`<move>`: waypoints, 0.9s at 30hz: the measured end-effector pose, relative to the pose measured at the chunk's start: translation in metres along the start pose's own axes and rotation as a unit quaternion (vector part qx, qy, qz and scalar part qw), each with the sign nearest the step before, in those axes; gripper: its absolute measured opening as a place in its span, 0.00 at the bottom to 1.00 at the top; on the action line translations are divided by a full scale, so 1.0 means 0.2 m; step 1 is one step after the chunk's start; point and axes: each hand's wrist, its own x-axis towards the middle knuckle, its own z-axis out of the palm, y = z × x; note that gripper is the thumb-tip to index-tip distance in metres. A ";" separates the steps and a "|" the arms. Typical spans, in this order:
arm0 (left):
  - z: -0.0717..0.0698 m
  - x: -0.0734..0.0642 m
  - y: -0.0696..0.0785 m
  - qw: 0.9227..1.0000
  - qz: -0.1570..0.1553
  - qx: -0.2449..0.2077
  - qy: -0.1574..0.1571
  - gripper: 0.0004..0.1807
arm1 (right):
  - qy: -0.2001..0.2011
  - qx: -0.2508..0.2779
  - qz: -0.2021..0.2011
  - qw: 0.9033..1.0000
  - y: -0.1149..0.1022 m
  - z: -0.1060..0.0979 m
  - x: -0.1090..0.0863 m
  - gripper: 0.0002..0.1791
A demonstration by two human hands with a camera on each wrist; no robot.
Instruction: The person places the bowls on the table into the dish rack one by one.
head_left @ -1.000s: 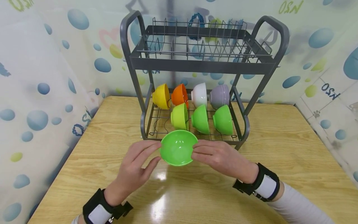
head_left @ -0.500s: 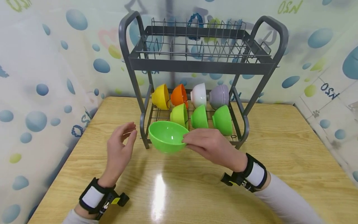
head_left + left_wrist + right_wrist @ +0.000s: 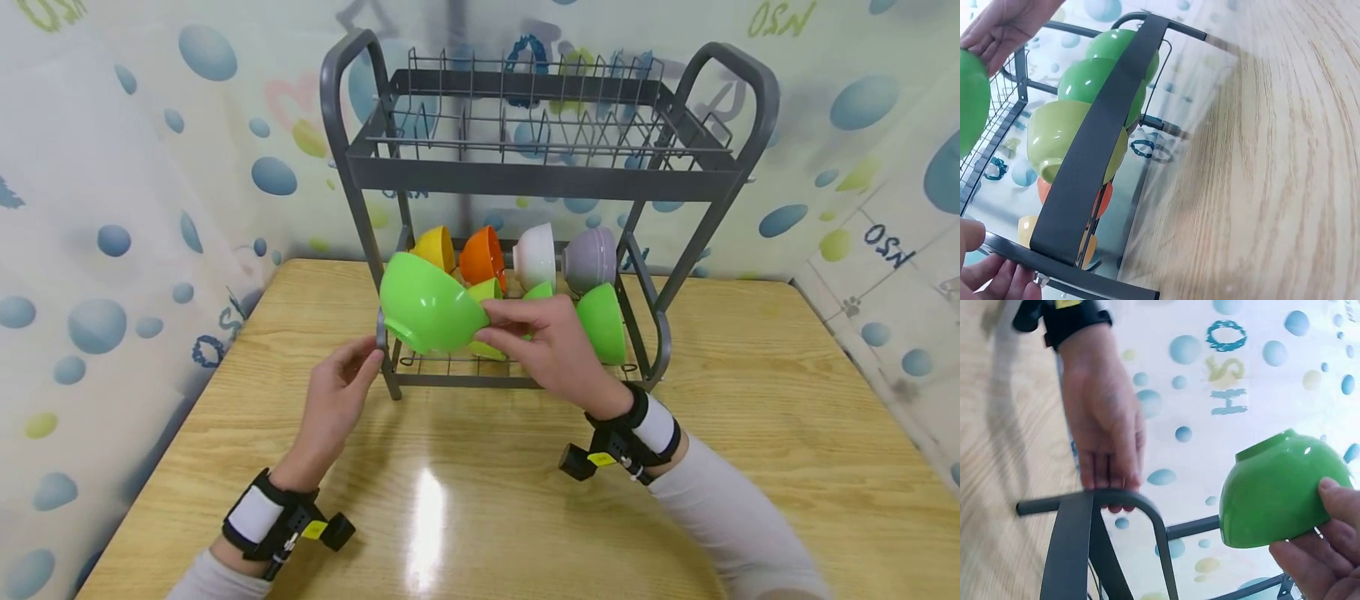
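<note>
My right hand (image 3: 551,346) pinches the rim of a bright green bowl (image 3: 427,304). The bowl is tilted on its side in front of the lower shelf's left part, its outside facing me. With thumb and fingers on either side of the bar, my left hand (image 3: 333,400) holds the dark dish rack (image 3: 525,177) at its lower left frame. Behind the held bowl, a yellow bowl (image 3: 435,247) and a yellow-green bowl (image 3: 1063,134) are partly hidden. Another green bowl (image 3: 602,323) lies on its side at the front right of the shelf.
An orange bowl (image 3: 482,257), a white bowl (image 3: 535,255) and a grey-purple bowl (image 3: 590,258) lie sideways in the back row. The upper wire basket (image 3: 540,125) hangs over them. The rack stands on a wooden table (image 3: 480,500) against a patterned wall covering.
My left hand let go of the green bowl, moved left and took hold of the rack frame. My right hand carried the bowl up and left, tilting it onto its side.
</note>
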 end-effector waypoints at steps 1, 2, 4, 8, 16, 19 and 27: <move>0.00 0.00 0.00 1.000 -0.002 -0.005 0.001 0.24 | 0.002 0.016 0.021 1.000 0.00 0.00 0.01 0.17; 0.01 0.00 0.00 1.000 -0.002 -0.007 0.002 0.24 | 0.004 0.031 0.040 0.999 0.00 0.01 0.02 0.18; 0.01 0.01 0.00 1.000 -0.005 -0.007 0.004 0.23 | 0.005 0.066 0.077 0.995 0.00 0.02 0.04 0.19; 0.02 0.02 0.00 1.000 -0.010 -0.002 0.006 0.22 | 0.020 0.147 0.146 0.978 0.01 0.05 0.07 0.21; 0.01 0.02 0.00 1.000 -0.017 0.008 0.005 0.21 | 0.061 0.249 0.244 0.935 0.07 0.11 0.11 0.21; 0.01 0.03 0.00 1.000 -0.019 0.009 0.000 0.21 | 0.074 0.262 0.272 0.923 0.10 0.12 0.10 0.21; 0.02 0.03 0.00 1.000 -0.022 0.014 -0.002 0.21 | 0.115 0.250 0.325 0.905 0.13 0.18 0.10 0.19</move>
